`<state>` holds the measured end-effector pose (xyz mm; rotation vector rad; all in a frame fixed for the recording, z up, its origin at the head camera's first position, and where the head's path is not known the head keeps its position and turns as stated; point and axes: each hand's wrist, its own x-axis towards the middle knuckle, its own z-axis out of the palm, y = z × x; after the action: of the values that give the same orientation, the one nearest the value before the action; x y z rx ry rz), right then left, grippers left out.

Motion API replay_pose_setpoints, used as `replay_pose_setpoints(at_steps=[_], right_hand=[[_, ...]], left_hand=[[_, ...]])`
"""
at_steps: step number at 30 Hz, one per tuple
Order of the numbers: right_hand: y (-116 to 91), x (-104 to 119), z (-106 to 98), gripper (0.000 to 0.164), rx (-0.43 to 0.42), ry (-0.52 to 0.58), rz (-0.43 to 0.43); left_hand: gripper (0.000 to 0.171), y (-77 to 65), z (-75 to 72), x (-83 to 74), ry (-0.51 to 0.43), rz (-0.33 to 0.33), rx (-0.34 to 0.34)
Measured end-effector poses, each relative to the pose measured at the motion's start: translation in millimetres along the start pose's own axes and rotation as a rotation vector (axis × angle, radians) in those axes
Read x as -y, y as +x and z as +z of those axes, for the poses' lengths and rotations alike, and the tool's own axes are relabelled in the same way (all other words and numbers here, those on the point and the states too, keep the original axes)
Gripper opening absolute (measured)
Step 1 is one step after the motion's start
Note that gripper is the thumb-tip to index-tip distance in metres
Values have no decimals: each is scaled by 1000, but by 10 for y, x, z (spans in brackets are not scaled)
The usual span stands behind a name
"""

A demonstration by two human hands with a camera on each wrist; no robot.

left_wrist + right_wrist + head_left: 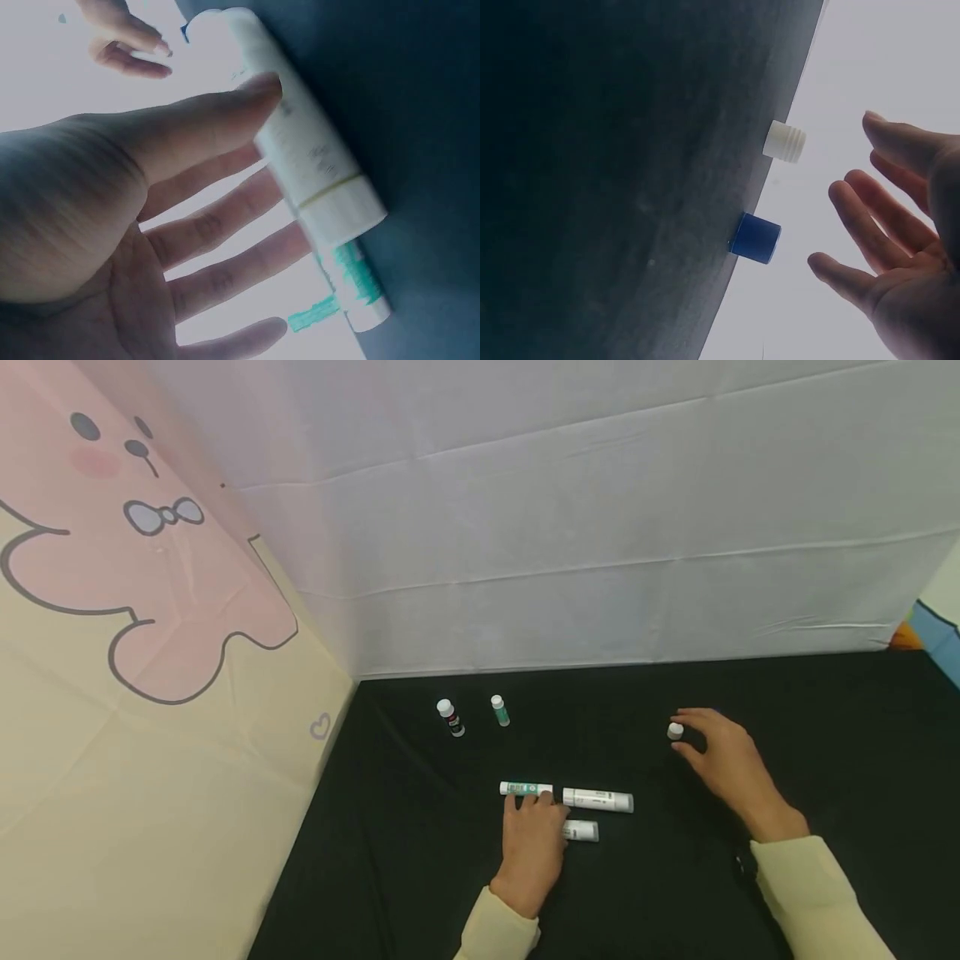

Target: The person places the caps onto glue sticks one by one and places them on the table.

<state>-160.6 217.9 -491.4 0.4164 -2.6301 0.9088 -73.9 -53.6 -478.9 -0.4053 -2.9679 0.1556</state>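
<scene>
My left hand [531, 852] is over a white tube [582, 831] lying on the black cloth. In the left wrist view the thumb lies across the near side of this white tube [315, 150], with the other fingers passing behind it; their tips are hidden. Just beyond those fingers is a thin white tube with a green label [525, 788], and a larger white tube [597, 800] lies to its right. My right hand [726, 760] has thumb and fingers spread on either side of a small white cap [675, 732]. This ridged cap [784, 141] stands apart from the fingers in the right wrist view.
A blue cap [756, 238] stands near the white one. At the back left, a small dark-labelled bottle [452, 718] and a small green-labelled tube [500, 711] stand upright. A white curtain [562, 568] hangs behind the black cloth [420, 860], and a printed curtain [187, 777] on the left.
</scene>
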Motion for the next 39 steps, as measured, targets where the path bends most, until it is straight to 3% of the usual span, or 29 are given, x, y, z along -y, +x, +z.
replay_pose_setpoints(at_steps=[7, 14, 21, 26, 33, 39], right_hand=[[27, -23, -9, 44, 58, -16, 45], [53, -50, 2, 43, 91, -14, 59], [70, -62, 12, 41, 105, -9, 53], [88, -29, 6, 40, 147, -15, 79], [100, 3, 7, 41, 203, -28, 112], [125, 5, 19, 41, 243, -43, 115]], left_hand=[[35, 38, -117, 202, -132, -55, -55], [31, 169, -146, 444, -329, -212, -169], [37, 340, -58, 612, -493, -351, -276], [42, 436, 23, 670, -565, -415, -287], [48, 548, 98, 774, -640, -495, -242], [49, 651, 174, 859, -680, -527, -225]])
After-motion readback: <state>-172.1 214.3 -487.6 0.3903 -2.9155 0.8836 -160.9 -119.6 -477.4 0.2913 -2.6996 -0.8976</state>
